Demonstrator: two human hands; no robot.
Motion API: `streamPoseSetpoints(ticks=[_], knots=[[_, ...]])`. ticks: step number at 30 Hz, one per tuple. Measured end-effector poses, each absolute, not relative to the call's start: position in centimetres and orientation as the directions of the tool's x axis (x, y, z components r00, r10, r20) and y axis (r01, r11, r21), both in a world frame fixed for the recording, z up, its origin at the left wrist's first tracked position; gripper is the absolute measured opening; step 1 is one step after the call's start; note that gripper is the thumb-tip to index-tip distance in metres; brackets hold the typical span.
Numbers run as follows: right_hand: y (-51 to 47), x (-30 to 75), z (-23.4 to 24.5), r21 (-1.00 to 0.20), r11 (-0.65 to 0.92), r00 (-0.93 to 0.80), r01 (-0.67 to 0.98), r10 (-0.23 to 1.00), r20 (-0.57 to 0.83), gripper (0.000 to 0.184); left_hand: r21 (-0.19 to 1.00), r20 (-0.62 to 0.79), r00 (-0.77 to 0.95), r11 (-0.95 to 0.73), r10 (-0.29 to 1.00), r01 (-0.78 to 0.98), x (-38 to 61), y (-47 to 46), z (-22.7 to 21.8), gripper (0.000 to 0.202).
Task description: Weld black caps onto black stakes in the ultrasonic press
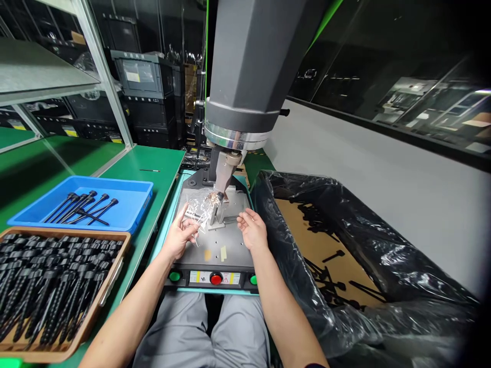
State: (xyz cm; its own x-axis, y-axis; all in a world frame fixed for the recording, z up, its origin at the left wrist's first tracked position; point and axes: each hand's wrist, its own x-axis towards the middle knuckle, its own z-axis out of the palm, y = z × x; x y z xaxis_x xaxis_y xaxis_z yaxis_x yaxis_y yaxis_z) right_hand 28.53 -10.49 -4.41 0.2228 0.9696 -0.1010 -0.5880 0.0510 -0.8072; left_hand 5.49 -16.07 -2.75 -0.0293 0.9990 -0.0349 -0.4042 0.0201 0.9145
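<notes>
My left hand [179, 236] is closed on a loose tangle of clear plastic strands [197, 208], left of a small metal fixture [216, 219]. The strands spread up toward the tip of the press's metal horn [224, 171]. A small black end [220, 196] shows at the top of the fixture, just under the horn; I cannot tell whether they touch. On the fixture's right, my right hand [253, 229] has its thumb and fingertips pinched together over the metal plate [233, 245]. What is between those fingertips is too small to make out.
A red button [216, 278] lies between two green ones on the front panel. At left, a blue tray [132, 207] and a brown tray [125, 240] hold black rod-like parts. A box lined with black plastic [276, 255], at right, holds more. The press head [245, 76] hangs overhead.
</notes>
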Motion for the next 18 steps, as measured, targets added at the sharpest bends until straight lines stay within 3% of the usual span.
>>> streamPoseSetpoints(ticks=[18], knots=[[-11.1,28.3,-6.1,-0.838,0.038,0.190,-0.545,0.979,-0.079,0.042,0.923,-0.068,-0.047,0.045,0.997,-0.383,5.4,-16.0,-4.4,0.091]])
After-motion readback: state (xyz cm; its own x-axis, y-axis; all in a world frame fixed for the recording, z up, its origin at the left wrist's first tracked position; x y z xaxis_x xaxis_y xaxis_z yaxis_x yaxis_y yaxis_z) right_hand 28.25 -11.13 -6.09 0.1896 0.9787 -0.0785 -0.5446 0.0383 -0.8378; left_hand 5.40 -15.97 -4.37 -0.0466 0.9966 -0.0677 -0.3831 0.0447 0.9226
